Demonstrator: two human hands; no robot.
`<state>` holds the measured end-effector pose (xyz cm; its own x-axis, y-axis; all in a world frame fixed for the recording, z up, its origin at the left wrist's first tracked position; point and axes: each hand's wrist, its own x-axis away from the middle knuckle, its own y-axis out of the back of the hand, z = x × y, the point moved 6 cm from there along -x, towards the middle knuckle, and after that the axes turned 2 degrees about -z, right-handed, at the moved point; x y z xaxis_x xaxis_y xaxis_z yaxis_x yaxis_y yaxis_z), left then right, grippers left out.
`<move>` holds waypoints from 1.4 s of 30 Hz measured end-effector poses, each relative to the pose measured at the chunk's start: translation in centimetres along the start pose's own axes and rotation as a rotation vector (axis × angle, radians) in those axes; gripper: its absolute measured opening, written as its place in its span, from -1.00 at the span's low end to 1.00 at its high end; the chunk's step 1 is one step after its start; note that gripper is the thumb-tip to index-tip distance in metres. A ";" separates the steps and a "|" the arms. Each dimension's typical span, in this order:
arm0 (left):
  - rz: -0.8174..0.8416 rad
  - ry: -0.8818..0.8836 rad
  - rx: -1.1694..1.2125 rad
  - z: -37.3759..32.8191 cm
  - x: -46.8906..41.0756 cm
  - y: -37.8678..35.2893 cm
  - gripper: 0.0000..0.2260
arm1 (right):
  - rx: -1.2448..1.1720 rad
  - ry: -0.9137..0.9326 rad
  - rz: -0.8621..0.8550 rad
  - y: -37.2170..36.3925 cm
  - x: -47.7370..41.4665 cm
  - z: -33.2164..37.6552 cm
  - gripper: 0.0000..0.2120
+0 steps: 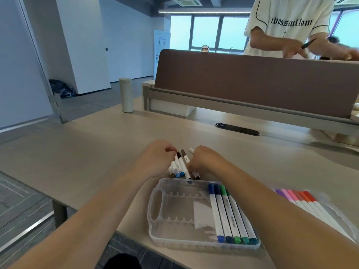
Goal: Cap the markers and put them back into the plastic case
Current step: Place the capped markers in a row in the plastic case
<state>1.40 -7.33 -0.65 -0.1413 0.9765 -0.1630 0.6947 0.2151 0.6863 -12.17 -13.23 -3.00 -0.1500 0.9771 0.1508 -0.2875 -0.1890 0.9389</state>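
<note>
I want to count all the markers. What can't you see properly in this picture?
All in the head view:
Loose markers: partly covered by the left hand and right hand, so no sure count.
Each hand's grip: the fingers curl underneath, hidden.
Pink and orange markers: blurred, partly behind the right forearm.

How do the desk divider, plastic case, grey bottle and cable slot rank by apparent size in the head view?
Largest: desk divider
Next: plastic case
Unranked: grey bottle and cable slot look about alike; both sit farther away.
</note>
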 end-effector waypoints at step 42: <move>-0.035 -0.002 0.012 1.6 1.4 1.2 -0.81 | 0.106 0.076 0.024 1.6 2.0 3.2 -0.75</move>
<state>3.18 -5.74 -1.20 -0.1649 0.9682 -0.1883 0.6977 0.2494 0.6716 -9.87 -11.25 -0.17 -0.2278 0.9615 0.1537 -0.1818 -0.1971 0.9634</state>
